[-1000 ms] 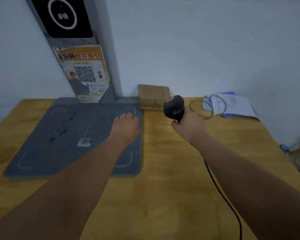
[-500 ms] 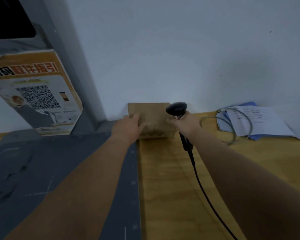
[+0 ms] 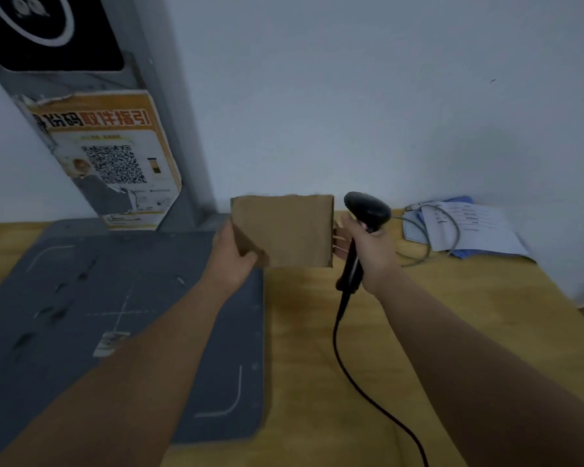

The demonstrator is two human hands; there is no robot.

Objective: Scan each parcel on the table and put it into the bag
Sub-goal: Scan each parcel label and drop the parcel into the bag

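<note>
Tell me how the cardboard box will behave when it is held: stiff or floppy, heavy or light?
Probably stiff: the box keeps straight edges and a flat face while held. Likely light for its size, since the left hand grips only its left end, and the right hand, also holding the scanner, seems to steady it with fingertips alone.

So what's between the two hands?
A brown cardboard parcel, in the head view. The left hand grips its left edge; the right hand, holding the scanner, touches its right edge.

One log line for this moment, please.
stage: pre-scan | left hand: grips cardboard parcel | right hand: grips scanner beside it
</note>
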